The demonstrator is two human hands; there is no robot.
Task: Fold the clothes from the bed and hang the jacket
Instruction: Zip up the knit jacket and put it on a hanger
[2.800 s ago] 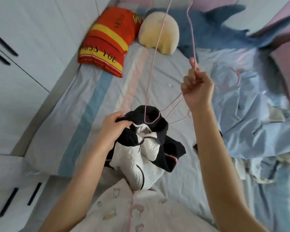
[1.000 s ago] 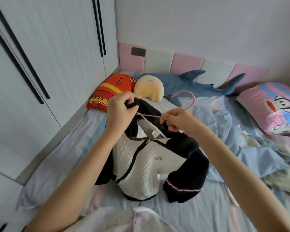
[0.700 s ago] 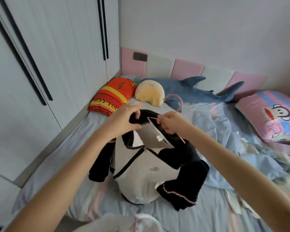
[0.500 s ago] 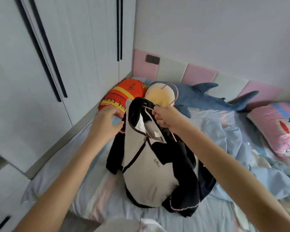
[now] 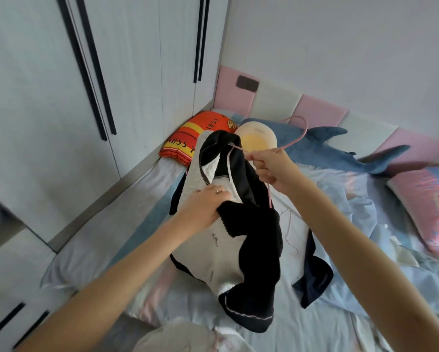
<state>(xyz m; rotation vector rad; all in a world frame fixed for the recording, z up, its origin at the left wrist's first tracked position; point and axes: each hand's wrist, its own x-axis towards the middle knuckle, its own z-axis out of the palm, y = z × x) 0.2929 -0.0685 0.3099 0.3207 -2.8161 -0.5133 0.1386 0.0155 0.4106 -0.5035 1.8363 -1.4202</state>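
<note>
While the right hand (image 5: pixel 273 168) pinches the pink wire hanger (image 5: pixel 289 144) threaded into its collar, the black-and-white jacket (image 5: pixel 228 250) is held up over the bed (image 5: pixel 127 224), its front bunched in the grip of the left hand (image 5: pixel 203 209).

Head-worn camera looks forward and down, close over the bed (image 5: pixel 137 204).
</note>
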